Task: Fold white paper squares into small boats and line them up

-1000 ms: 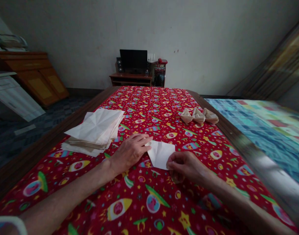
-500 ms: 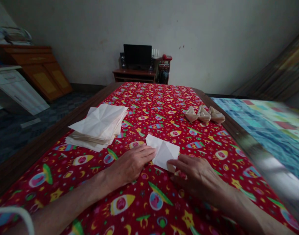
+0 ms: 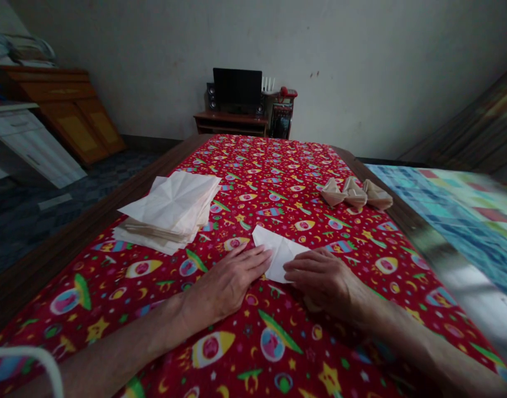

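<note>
Left hand (image 3: 233, 276) loosely flat, touching white paper (image 3: 283, 251); right hand (image 3: 333, 281) curled over its edge, cannot tell whether gripping.

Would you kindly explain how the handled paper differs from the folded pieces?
The handled paper lies nearly flat; the folded pieces bulge upward. The handled paper looks white; the folded pieces, tan. Left hand and right hand touch the handled paper; the folded pieces sit untouched. Both rest on red cloth.
</note>
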`<act>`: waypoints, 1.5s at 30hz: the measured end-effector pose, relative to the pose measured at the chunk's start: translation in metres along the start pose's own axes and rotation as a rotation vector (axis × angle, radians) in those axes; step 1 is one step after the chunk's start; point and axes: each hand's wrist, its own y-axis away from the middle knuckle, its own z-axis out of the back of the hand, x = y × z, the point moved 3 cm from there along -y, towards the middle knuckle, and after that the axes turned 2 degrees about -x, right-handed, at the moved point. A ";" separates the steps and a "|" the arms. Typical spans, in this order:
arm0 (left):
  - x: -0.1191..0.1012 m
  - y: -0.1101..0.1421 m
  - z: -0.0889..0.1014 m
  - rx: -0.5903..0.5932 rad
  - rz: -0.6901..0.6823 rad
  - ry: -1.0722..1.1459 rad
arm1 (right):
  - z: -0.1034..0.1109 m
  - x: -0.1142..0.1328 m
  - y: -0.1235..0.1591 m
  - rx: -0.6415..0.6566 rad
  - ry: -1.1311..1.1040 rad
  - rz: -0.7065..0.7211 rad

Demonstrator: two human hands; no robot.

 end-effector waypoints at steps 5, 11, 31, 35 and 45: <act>0.000 0.000 -0.001 -0.023 -0.007 -0.001 | -0.004 -0.022 -0.016 -0.033 -0.345 -0.303; -0.001 0.000 0.000 -0.034 -0.006 0.004 | -0.016 -0.037 -0.024 -0.111 -0.306 -0.493; -0.015 0.001 0.000 -0.040 -0.027 0.031 | -0.024 -0.036 -0.018 -0.246 -0.145 -0.491; -0.013 0.001 -0.003 -0.052 -0.037 0.040 | -0.024 -0.037 -0.019 -0.246 -0.121 -0.477; -0.015 0.002 -0.001 -0.007 -0.036 -0.003 | -0.031 -0.044 -0.014 -0.288 -0.038 -0.439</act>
